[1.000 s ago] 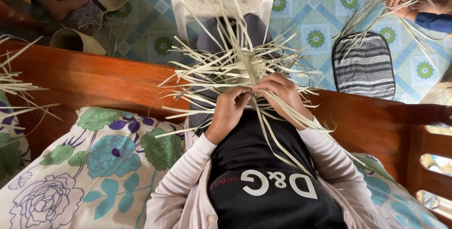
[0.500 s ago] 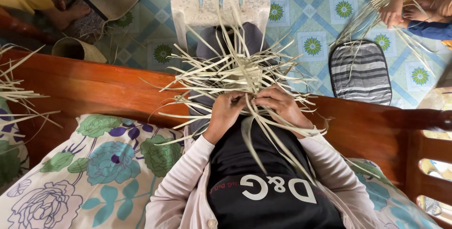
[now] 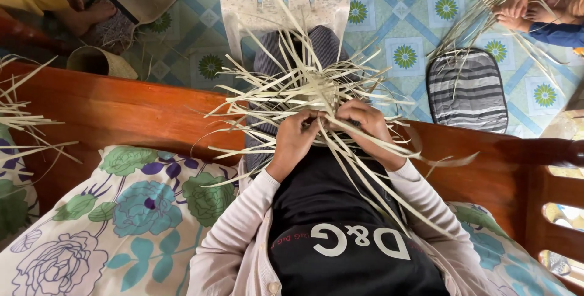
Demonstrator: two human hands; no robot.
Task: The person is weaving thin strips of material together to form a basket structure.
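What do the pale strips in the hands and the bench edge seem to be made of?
The strips look like dried palm leaf or similar plant fibre: flat, matte, straw-coloured, springy. The bench edge looks like varnished wood: reddish-brown, glossy, with visible grain.

floral cushion (image 3: 121, 211), striped mat (image 3: 467, 92) – wood bench (image 3: 121, 113)

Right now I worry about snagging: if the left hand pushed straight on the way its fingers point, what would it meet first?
The left hand points into the bundle of pale flat woven straw strips, so those come first; depth beyond is unclear.
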